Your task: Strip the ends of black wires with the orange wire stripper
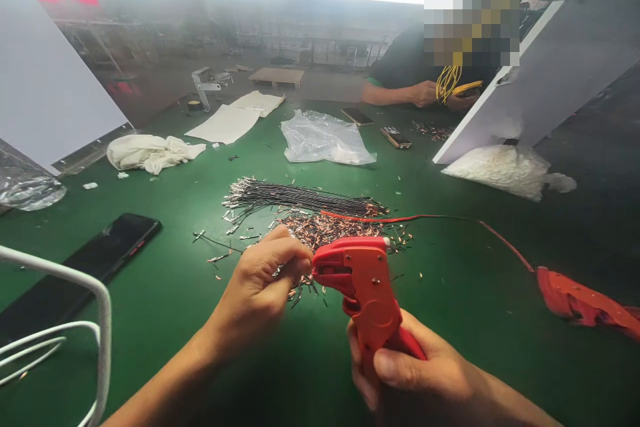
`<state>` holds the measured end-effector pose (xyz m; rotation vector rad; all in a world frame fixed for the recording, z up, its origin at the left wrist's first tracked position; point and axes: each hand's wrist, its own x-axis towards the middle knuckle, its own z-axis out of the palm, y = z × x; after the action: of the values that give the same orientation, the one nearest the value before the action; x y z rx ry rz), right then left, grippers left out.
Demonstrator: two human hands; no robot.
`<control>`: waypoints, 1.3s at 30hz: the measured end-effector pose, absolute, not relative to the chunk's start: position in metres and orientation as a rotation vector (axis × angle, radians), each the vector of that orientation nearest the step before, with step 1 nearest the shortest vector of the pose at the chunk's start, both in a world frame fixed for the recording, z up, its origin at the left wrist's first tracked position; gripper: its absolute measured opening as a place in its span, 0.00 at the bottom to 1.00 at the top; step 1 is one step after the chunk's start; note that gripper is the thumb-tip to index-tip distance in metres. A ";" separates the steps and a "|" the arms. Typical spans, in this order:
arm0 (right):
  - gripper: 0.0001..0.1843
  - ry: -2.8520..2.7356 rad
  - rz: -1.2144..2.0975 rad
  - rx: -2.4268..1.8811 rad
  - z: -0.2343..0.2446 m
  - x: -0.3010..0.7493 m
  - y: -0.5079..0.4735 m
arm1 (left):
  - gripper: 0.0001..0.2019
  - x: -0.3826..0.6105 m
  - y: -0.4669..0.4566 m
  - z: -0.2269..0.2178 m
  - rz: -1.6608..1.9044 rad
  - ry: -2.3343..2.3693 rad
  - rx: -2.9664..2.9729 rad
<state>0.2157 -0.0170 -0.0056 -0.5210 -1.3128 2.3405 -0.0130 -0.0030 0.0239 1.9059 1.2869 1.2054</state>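
Observation:
My right hand (410,367) is wrapped round the handles of a red crimping tool (363,280), its jaws pointing left. My left hand (263,277) is closed in a pinch right at those jaws, holding thin wire ends (300,290) that hang below the fingers. Just behind both hands lies a pile of small copper terminals (325,227) on the green table (165,267). Beyond the pile lies a bundle of black wires (300,197) with metal ends fanned out to the left.
A red cable (450,219) runs right to a red object (585,300). A black phone (107,250) and a white wire frame (95,320) are at left. Cloth (150,150), papers, a plastic bag (323,137) and a white bag (505,170) lie farther back. A co-worker's hands (430,93) hold yellow wires.

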 end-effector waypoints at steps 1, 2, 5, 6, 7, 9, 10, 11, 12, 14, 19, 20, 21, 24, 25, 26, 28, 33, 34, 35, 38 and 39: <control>0.19 -1.320 2.345 -0.534 -0.005 0.216 -0.017 | 0.11 -0.013 -0.003 0.024 1.217 1.293 1.915; 0.20 -1.324 2.345 -0.553 -0.004 0.216 -0.017 | 0.11 -0.013 -0.002 0.023 1.231 1.298 1.924; 0.21 -1.316 2.351 -0.579 -0.003 0.217 -0.016 | 0.11 -0.013 -0.002 0.023 1.257 1.277 1.955; 0.21 -1.314 2.353 -0.583 -0.003 0.217 -0.016 | 0.11 -0.013 -0.002 0.023 1.258 1.267 1.968; 0.21 -1.313 2.353 -0.585 -0.003 0.217 -0.016 | 0.12 -0.014 -0.002 0.023 1.255 1.260 1.980; 0.21 -1.321 2.346 -0.585 -0.003 0.217 -0.016 | 0.12 -0.014 -0.002 0.023 1.247 1.257 2.003; 0.20 -1.326 2.335 -0.584 -0.004 0.217 -0.016 | 0.12 -0.015 -0.002 0.023 1.240 1.260 2.009; 0.20 -1.329 2.329 -0.583 -0.004 0.217 -0.016 | 0.12 -0.015 -0.002 0.023 1.231 1.264 2.012; 0.20 -1.331 2.324 -0.581 -0.004 0.217 -0.016 | 0.12 -0.015 -0.002 0.023 1.227 1.266 2.013; 0.20 -1.325 2.322 -0.577 -0.005 0.216 -0.016 | 0.12 -0.016 -0.002 0.023 1.220 1.270 2.013; 0.20 -1.265 2.331 -0.573 -0.007 0.215 -0.019 | 0.12 -0.016 -0.002 0.025 1.218 1.288 2.019; 0.20 -1.255 2.334 -0.575 -0.006 0.215 -0.020 | 0.13 -0.015 -0.002 0.025 1.214 1.288 2.028; 0.21 -1.245 2.337 -0.578 -0.006 0.215 -0.020 | 0.13 -0.015 -0.002 0.025 1.206 1.290 2.038; 0.21 -1.249 2.317 -0.619 -0.003 0.215 -0.022 | 0.12 -0.014 -0.002 0.025 1.200 1.307 2.057; 0.20 -1.258 2.308 -0.632 -0.002 0.215 -0.022 | 0.12 -0.013 -0.002 0.025 1.207 1.314 2.055; 0.20 -1.260 2.297 -0.641 -0.002 0.215 -0.023 | 0.12 -0.013 -0.002 0.025 1.219 1.321 2.049; 0.19 -1.235 2.285 -0.652 -0.003 0.215 -0.024 | 0.11 -0.011 -0.001 0.023 1.250 1.332 2.032; 0.21 -1.076 2.299 -0.795 -0.007 0.212 -0.030 | 0.09 -0.009 0.002 0.015 1.231 1.412 1.987; 0.21 -1.043 2.305 -0.838 -0.008 0.211 -0.032 | 0.09 -0.009 0.003 0.013 1.216 1.431 1.997; 0.21 -1.015 2.317 -0.875 -0.008 0.211 -0.033 | 0.09 -0.009 0.003 0.011 1.207 1.447 2.018; 0.21 -0.972 2.303 -0.975 -0.008 0.211 -0.031 | 0.09 -0.010 0.004 0.005 1.183 1.491 2.121; 0.21 -0.981 2.274 -1.000 -0.009 0.211 -0.029 | 0.09 -0.010 0.005 0.003 1.154 1.520 2.160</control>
<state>0.2110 -0.0292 -0.0085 -1.0002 -0.9808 2.2739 -0.0104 0.0048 0.0031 2.1602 1.5195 1.1541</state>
